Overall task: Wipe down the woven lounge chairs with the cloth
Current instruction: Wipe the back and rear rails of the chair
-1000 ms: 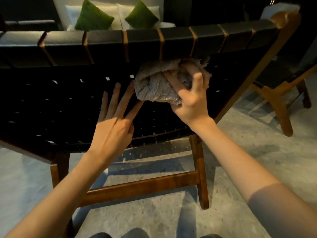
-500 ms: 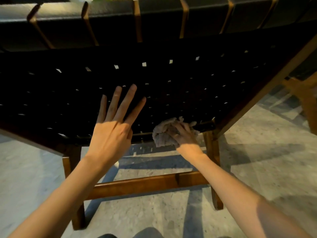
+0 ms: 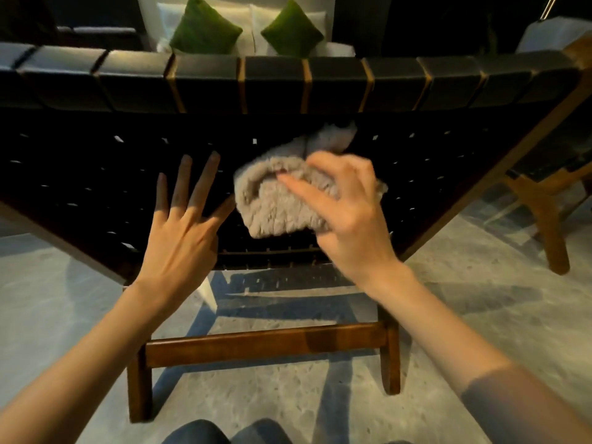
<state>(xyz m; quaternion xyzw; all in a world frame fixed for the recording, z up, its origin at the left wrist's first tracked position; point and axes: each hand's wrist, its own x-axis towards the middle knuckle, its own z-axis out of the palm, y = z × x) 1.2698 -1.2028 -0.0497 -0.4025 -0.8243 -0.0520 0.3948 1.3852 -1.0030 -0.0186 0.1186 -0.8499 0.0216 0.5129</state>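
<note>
Our right hand (image 3: 349, 216) has its fingers curled over the cloth (image 3: 275, 206), gripping it as a loose wad with the thumb laid across the near face. The cloth is pale and fluffy. It is bunched against the woven panel (image 3: 96, 187) of the lounge chair (image 3: 448, 161), a little right of centre and just under the strap-wrapped top rail (image 3: 208, 81), and one tail of it trails up toward that rail.

We judge the cloth light, soft and limp: it will take whatever shape we squeeze it into, should not slip from the palm, and cannot be hurt. The best hold is a fistful from the back of the wad, so that a broad pad faces the weave. A pinch at one corner would only let it flap and drag. Loose ends could catch in the gaps between the straps, so we would tuck them in.

Just left of the cloth, our left hand (image 3: 182, 235) lies with fingers spread and straight against the same panel, holding nothing; we take it to be steadying the chair. The weave looks taut but springy, and the wooden frame rigid down to the stretcher (image 3: 262, 342) above the floor (image 3: 480, 299). A second lounge chair (image 3: 544, 200) stands to the right, and two green cushions (image 3: 205, 30) sit far behind.
</note>
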